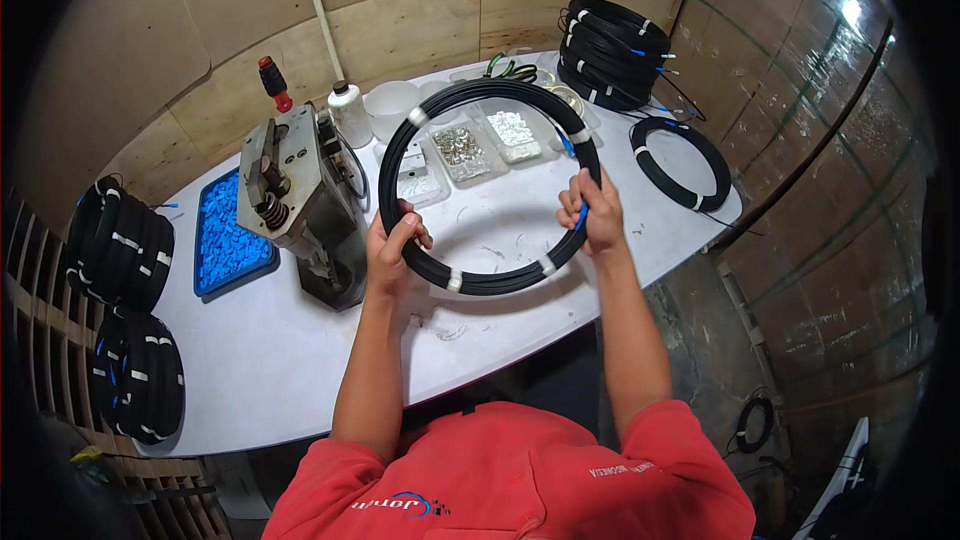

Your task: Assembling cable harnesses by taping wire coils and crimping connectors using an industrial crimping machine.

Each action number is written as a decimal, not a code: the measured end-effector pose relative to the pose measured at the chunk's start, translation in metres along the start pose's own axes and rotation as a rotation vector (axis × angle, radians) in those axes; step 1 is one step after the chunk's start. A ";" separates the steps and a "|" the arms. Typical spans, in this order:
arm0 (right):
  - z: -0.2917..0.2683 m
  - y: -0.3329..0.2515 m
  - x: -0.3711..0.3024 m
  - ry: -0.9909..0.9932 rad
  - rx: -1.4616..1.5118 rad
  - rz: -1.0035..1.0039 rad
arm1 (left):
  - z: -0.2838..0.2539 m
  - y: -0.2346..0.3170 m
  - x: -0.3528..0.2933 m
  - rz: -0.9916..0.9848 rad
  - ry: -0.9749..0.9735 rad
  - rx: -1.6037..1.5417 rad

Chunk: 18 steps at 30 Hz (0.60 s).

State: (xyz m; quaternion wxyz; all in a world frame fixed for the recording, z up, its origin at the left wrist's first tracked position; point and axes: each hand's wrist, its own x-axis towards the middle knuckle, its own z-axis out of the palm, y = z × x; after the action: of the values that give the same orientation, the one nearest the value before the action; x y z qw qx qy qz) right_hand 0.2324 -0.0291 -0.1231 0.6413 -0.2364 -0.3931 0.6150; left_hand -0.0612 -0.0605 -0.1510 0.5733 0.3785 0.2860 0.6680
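Note:
Between my two hands a coil of black cable [490, 284] is held up over the table, bound with several white tape bands. My left hand [392, 248] is closed round the coil's left side, thumb on top. On the opposite side my right hand [594, 210] grips the coil, fingers curled over it. A blue connector [566, 143] sits on the coil just above the right hand, and another blue piece shows beside its fingers. Through the ring, trays with small metal parts are visible on the table.
A metal press [325, 230] with a red-tipped lever stands left of the coil. Beside it is a tray of blue parts [228, 240]. Black coils are stacked at the left [140, 370] and far right [612, 52]; a single coil [700, 195] lies at right. A white bottle [349, 118] stands behind.

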 end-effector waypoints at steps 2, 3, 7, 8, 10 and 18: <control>0.012 -0.033 0.007 -0.143 -0.159 0.026 | 0.002 0.016 0.003 0.050 -0.032 0.087; 0.017 -0.049 0.013 -0.196 -0.289 0.026 | 0.006 0.023 0.005 0.098 -0.063 0.168; 0.048 -0.110 0.038 -0.409 -0.760 0.100 | 0.024 0.048 0.006 0.084 -0.162 0.324; 0.059 -0.122 0.042 -0.467 -0.861 0.140 | 0.031 0.051 0.006 0.054 -0.166 0.369; 0.080 -0.126 0.049 -0.522 -0.949 0.164 | 0.034 0.047 0.003 -0.001 -0.135 0.430; 0.020 -0.077 0.036 -0.264 -0.574 0.165 | 0.026 0.025 -0.002 -0.140 0.013 0.041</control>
State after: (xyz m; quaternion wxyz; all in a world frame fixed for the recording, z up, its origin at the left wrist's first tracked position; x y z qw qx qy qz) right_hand 0.2604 -0.0079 -0.0429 0.4400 -0.3570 -0.6097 0.5543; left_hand -0.0529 -0.0688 -0.1162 0.6090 0.3650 0.3291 0.6226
